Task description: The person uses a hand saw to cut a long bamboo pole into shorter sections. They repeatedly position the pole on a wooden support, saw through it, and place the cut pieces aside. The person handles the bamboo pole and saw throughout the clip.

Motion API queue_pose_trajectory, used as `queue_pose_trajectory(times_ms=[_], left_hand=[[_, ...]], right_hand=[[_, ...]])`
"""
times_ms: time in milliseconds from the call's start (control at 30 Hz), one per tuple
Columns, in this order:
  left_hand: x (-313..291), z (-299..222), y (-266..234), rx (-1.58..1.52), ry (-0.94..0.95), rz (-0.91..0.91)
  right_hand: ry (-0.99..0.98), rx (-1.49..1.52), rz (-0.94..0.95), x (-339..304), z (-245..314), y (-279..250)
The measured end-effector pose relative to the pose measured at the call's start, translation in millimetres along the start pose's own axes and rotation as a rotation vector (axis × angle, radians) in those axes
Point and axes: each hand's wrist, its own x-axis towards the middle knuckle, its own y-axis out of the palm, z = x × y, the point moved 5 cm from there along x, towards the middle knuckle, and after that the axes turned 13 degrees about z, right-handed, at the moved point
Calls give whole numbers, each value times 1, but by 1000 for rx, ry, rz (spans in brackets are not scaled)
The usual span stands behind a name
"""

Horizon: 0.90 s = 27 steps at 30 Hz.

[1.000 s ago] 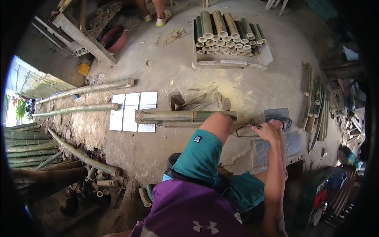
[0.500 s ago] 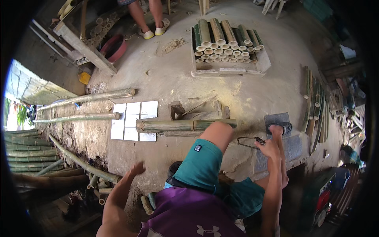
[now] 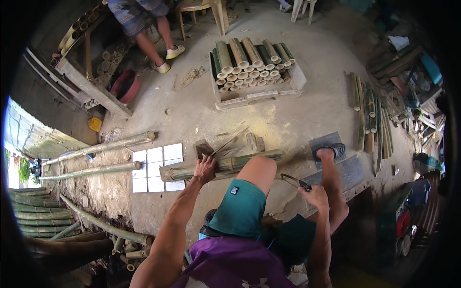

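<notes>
A thick green bamboo pole (image 3: 178, 172) lies crosswise in front of me, with my bare knee over its right part. My left hand (image 3: 205, 169) rests on top of the pole, left of my knee, its fingers curled over the far side. To the right of the knee, my right hand (image 3: 315, 196) is closed round the dark handle of a hacksaw (image 3: 290, 179). The saw's thin frame points toward the pole's right end and stays apart from it. Just beyond the pole are wooden blocks (image 3: 203, 147) and a thin stick (image 3: 231, 139).
A pale crate (image 3: 259, 98) of stacked bamboo tubes stands ahead. White tiles (image 3: 148, 171) lie under the pole's left end. Long poles (image 3: 91, 172) stretch left; split bamboo lies right. Another person's legs (image 3: 152, 48) are at the far left, near a red basin (image 3: 126, 87).
My left hand has come forward from beside my body onto the bamboo pole. The right hand with the hacksaw has shifted slightly. My view has turned, and more of the other person shows.
</notes>
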Motion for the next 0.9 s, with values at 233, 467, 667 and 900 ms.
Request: queue_pose_trajectory(times_ms=[233, 467, 667, 900], left_hand=[[49, -85, -37, -25, 246, 0], [29, -13, -22, -9, 36, 40], [41, 11, -1, -193, 72, 451], [15, 24, 8, -58, 5, 365]], right_hand=[[19, 15, -8, -13, -17, 12], [80, 103, 50, -13, -19, 10], [57, 51, 29, -13, -17, 9], [38, 24, 25, -9, -12, 9]])
